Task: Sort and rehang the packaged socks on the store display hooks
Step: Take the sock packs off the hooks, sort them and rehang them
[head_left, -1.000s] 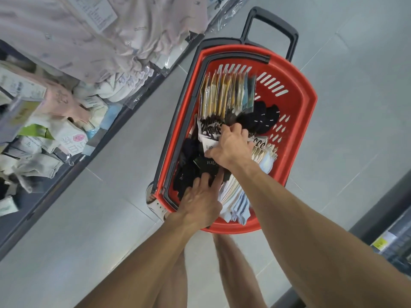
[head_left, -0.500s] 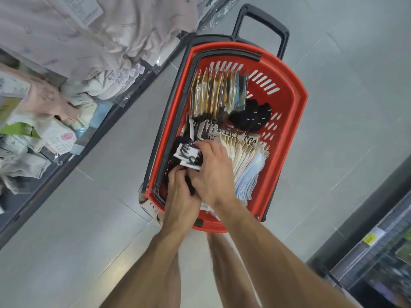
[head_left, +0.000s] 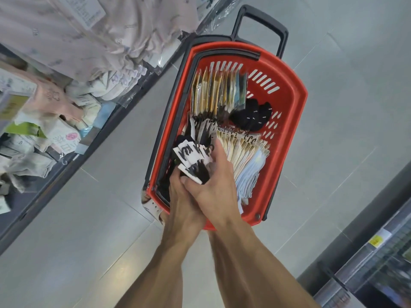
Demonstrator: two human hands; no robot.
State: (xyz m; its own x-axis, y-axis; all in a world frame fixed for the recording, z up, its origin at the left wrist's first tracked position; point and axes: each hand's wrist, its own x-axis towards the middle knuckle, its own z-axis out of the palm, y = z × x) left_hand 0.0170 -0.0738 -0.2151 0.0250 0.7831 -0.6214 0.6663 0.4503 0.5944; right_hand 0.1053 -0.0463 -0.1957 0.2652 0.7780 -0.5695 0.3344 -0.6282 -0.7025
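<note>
Crowding the display shelf (head_left: 44, 192) at far left, pale packaged goods (head_left: 44, 138) are lying in loose heaps. Centre frame, a red basket (head_left: 297, 103) with a black pull handle (head_left: 260, 21) is standing on the grey tiled floor (head_left: 77, 230). Both hands are working in its near left corner. The left hand (head_left: 183, 205) is reaching in low, fingers wrapping the underside of a bundle of black socks (head_left: 192, 157) with white card labels, though the other hand is covering most of that hold. The right hand (head_left: 216, 187) is clasping the same bundle from above, thumb pressing a card. Gold packets (head_left: 214, 92) are standing in a row at the basket's far end, loose black socks (head_left: 251, 117) lying beside them, beige and pale blue pairs (head_left: 246, 158) fanning just right of the hands. A yellow tag (head_left: 377, 241) is showing on shelving at far right.
</note>
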